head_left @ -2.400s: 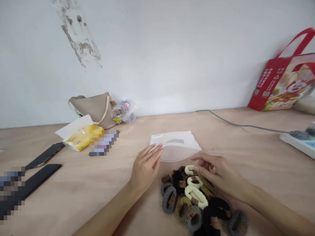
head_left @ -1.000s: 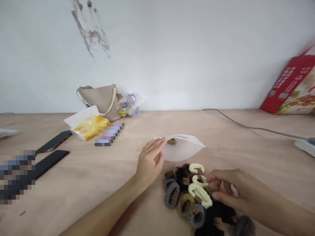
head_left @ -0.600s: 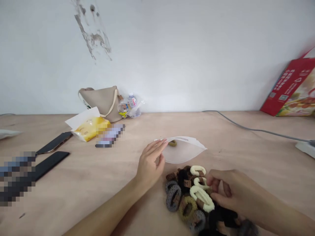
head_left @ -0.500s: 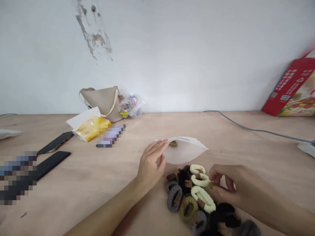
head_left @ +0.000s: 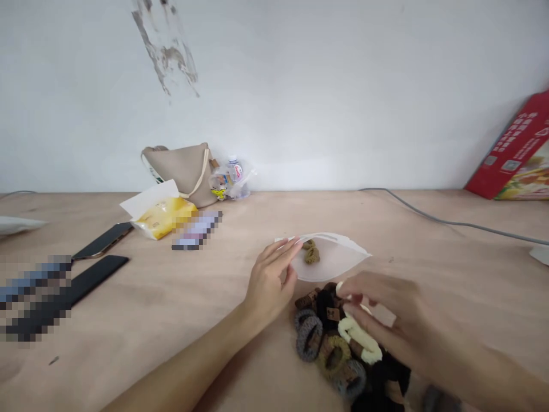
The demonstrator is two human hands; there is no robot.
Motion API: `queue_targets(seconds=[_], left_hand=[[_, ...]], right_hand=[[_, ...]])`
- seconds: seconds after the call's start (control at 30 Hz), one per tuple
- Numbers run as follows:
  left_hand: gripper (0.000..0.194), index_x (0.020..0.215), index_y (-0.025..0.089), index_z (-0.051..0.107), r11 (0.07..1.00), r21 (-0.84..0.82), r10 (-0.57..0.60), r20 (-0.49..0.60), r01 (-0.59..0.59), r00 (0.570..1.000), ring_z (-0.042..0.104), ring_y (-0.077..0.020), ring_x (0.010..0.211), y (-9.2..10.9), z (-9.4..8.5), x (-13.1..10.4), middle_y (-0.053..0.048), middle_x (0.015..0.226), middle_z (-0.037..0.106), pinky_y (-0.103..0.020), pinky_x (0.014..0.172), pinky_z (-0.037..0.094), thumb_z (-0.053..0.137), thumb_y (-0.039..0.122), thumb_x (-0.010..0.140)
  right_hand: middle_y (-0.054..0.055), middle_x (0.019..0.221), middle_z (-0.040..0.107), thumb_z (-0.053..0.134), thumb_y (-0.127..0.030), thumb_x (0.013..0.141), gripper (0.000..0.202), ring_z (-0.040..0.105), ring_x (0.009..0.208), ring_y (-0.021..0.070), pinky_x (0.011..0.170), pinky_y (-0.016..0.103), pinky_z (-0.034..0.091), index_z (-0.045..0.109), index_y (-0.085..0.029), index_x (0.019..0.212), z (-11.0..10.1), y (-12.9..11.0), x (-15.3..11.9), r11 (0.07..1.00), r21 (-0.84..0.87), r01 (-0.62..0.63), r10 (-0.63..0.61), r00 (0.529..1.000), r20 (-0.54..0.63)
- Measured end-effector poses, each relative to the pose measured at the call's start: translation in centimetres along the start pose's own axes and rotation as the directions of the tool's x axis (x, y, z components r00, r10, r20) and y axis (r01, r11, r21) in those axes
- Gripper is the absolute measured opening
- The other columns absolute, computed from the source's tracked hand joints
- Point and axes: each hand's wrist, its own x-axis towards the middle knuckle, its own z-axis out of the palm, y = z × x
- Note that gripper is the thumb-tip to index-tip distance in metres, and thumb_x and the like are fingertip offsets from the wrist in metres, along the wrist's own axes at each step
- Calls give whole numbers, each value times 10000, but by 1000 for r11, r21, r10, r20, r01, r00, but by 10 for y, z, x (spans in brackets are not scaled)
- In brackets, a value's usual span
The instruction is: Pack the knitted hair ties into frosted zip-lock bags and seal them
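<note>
My left hand [head_left: 274, 272] is at the left end of a frosted plastic bag [head_left: 334, 263], its fingers along the upper lip and its thumb by the lower one, keeping the mouth parted. Inside the bag lie olive hair ties [head_left: 312, 255]. My right hand [head_left: 377, 315] is over the cream hair ties, fingers and thumb apart, partly covering them. Just below it is another cream hair tie [head_left: 360, 340]. Around it are grey hair ties [head_left: 309, 339], an olive hair tie [head_left: 334, 356], black hair ties [head_left: 381, 380] and a brown one [head_left: 306, 300], some with brown tags.
Phones [head_left: 103, 240] lie on the left of the wooden table [head_left: 193, 303], near a yellow tissue pack [head_left: 165, 217]. A beige bag [head_left: 180, 169] and a clear bag with a bottle [head_left: 234, 174] stand by the wall. A grey cable [head_left: 429, 216] runs toward the right, below a red box [head_left: 514, 149].
A second olive hair tie now shows inside the bag. My right hand has moved left over the cream hair ties. My left hand keeps its place at the bag; the view has shifted slightly.
</note>
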Motion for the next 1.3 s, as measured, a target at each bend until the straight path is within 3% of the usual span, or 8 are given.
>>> queue_targets(seconds=[0.2, 0.4, 0.53, 0.67, 0.87, 1.03, 1.13, 1.3], left_hand=[[447, 1198, 196, 602, 1000, 7, 2, -7, -2, 1000, 564, -203, 1156, 0, 2, 0, -50, 1200, 655, -407, 983, 487, 434, 48, 812], [428, 1187, 183, 608, 1000, 10, 22, -24, -22, 999, 567, -205, 1152, 0, 1, 0, -57, 1191, 660, -405, 979, 492, 437, 48, 819], [452, 1194, 206, 604, 1000, -4, 12, -34, -12, 999, 567, -202, 1152, 0, 1, 0, -44, 1194, 659, -408, 977, 493, 435, 39, 810], [446, 1191, 196, 606, 1000, -3, 6, -29, -6, 1000, 568, -204, 1152, 2, 1, 0, -50, 1194, 659, -409, 979, 493, 433, 44, 809], [466, 1215, 208, 589, 1000, -17, 1, -28, -1, 1000, 558, -206, 1164, 3, 0, 1, -48, 1214, 647, -427, 987, 485, 434, 40, 809], [452, 1202, 179, 603, 1000, -17, 0, -26, 0, 1000, 561, -210, 1157, 3, 0, 1, -63, 1201, 654, -410, 987, 487, 430, 38, 809], [459, 1207, 190, 601, 1000, -21, 1, -24, -1, 1000, 562, -210, 1159, 3, 0, 1, -60, 1205, 652, -410, 989, 487, 433, 39, 807], [464, 1213, 210, 597, 1000, -23, -12, -27, 11, 1000, 563, -207, 1159, 3, 0, 1, -50, 1203, 653, -410, 977, 496, 432, 44, 813]], right_hand=[[-51, 688, 616, 690, -236, 706, 151, 560, 617, 156, 557, 283, 410, 542, -239, 735, 23, -32, -14, 918, -285, 275, -282, 959, 20], [-22, 593, 575, 624, -166, 713, 115, 506, 560, 162, 557, 313, 328, 521, -200, 675, 52, -31, -12, 769, -552, 322, -392, 920, -9], [-10, 592, 573, 503, -92, 765, 157, 514, 563, 167, 556, 317, 333, 519, -207, 660, 46, -31, -17, 784, -534, 317, -374, 927, 1], [-14, 614, 569, 405, -66, 825, 240, 516, 548, 146, 547, 296, 371, 521, -218, 680, 24, -31, -16, 889, -353, 291, -336, 939, -72], [69, 1027, 656, 398, -106, 879, 255, 615, 862, 197, 752, 326, 478, 578, -200, 1034, 1, -16, 3, 931, -337, 142, -194, 973, -126], [9, 767, 650, 443, -129, 844, 176, 590, 652, 171, 586, 288, 435, 579, -240, 831, 14, -19, -7, 942, -314, 114, -135, 990, -45], [4, 667, 619, 517, -101, 721, 136, 573, 624, 198, 649, 342, 416, 535, -233, 693, 31, -25, -21, 886, -437, 154, -201, 977, -63], [56, 808, 680, 590, -97, 615, 249, 591, 782, 258, 830, 425, 369, 598, -195, 844, 47, -19, -26, 788, -605, 114, -181, 982, -50]])
